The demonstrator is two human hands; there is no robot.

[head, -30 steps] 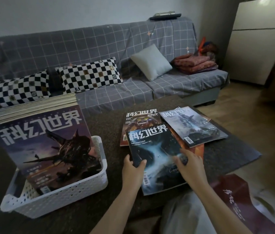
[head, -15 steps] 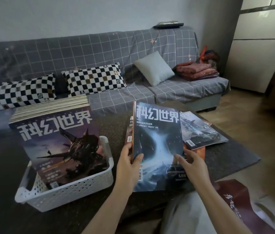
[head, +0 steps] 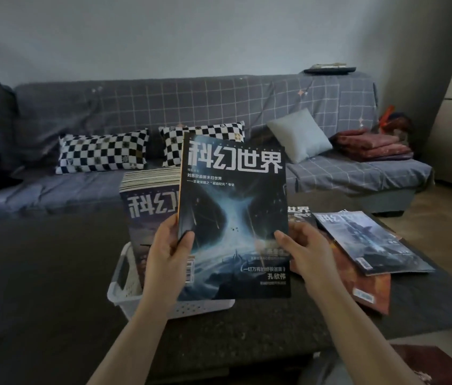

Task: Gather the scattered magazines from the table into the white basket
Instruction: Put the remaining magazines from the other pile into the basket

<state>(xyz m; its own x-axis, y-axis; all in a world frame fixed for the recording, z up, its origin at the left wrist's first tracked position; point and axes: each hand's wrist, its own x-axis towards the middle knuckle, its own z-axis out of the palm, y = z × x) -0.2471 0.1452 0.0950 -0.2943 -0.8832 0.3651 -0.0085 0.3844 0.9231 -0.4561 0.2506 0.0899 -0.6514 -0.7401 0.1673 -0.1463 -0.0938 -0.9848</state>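
**Kid:** Magazines are the job, right? Where is the one being moved?

**Helper:** The blue-cover magazine [head: 233, 215] is up in the air, standing almost straight, right in front of the white basket [head: 124, 287]. Both hands hold it. The left hand [head: 167, 259] grips the spine edge, thumb on the cover and fingers behind. The right hand [head: 306, 254] holds the other edge, thumb on the front, fingers curled round the back.

**Kid:** Why hold it standing up?

**Helper:** I think it is because the stack of magazines in the basket [head: 149, 201] stands upright too, leaning back. A flat magazine would not slip in beside them. Two hands keep the thin pages from flopping.

**Kid:** Are there more left?

**Helper:** Yes. On the dark table [head: 38, 273], to the right, a grey-cover magazine [head: 369, 243] lies on top of an orange-cover magazine [head: 363, 287], and one more magazine [head: 298, 211] peeks out behind the held one. So the job looks partly done.

**Kid:** What could go wrong?

**Helper:** The basket looks quite full. The magazine may need to slide down in front of the stack, or its bottom corner might catch the rim.

**Kid:** What is behind?

**Helper:** A grey sofa [head: 219, 107] with two checkered pillows [head: 102, 154].
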